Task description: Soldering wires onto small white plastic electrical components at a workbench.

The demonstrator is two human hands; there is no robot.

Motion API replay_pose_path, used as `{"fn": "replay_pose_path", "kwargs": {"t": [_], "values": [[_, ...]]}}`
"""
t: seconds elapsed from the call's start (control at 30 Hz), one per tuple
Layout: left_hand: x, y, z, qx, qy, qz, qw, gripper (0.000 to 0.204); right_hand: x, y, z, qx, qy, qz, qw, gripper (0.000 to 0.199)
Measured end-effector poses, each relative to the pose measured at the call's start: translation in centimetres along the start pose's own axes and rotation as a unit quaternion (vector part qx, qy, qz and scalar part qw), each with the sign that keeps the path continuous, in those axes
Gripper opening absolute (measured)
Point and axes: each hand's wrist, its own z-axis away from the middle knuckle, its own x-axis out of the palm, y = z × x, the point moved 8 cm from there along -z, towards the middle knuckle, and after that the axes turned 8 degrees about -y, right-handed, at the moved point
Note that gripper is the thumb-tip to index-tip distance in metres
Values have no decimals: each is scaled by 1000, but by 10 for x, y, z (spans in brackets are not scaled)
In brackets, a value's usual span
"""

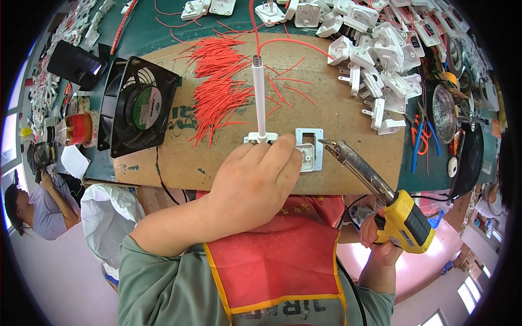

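Note:
My left hand (pixel 255 176) is closed at the front of the cardboard, its fingertips pressed around a small white plastic part (pixel 253 137), mostly hidden by the fingers. A slim white tube (pixel 260 100) with a threaded metal end meets this part; a red wire comes off that end. Gripped in my right hand (pixel 375 239) is a yellow-and-black soldering gun (pixel 410 223). Its dark tip points left, close to a pale rectangular frame (pixel 318 149). Against that frame, beside my left fingers, lies a square white plastic housing (pixel 307 157).
Cut red wires (pixel 220 89) lie bunched on the cardboard (pixel 348 179). A black fan (pixel 136 106) stands at left. White plug housings (pixel 380 60) pile up at right, near blue-and-red pliers (pixel 421 133) and a round metal dish (pixel 445 111). Another person (pixel 49 209) sits far left.

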Motion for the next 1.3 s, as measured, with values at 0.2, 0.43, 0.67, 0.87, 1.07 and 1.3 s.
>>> {"fn": "replay_pose_path", "kwargs": {"t": [0.2, 0.43, 0.67, 0.87, 1.07, 1.3], "values": [[0, 0, 0, -2, 1, -1, 1000, 27, -1, 1, -1, -2, 10, 1, 1000, 85], [-2, -1, 1, 2, 15, 8, 1000, 27, 0, 3, -1, 9, -12, -5, 1000, 84], [-30, -25, 38, 14, 114, 95, 989, 37, -2, 4, -2, -7, -18, 1, 1000, 81], [-21, -26, 46, 65, 51, 13, 996, 26, 2, 4, -10, -15, -38, -6, 999, 82], [-15, -20, 37, 85, 78, 49, 992, 27, 14, 4, -13, -8, -50, -17, 999, 81], [-29, -37, 41, 40, 173, 167, 970, 36, 18, 9, -10, -3, -61, -9, 998, 81]]}}
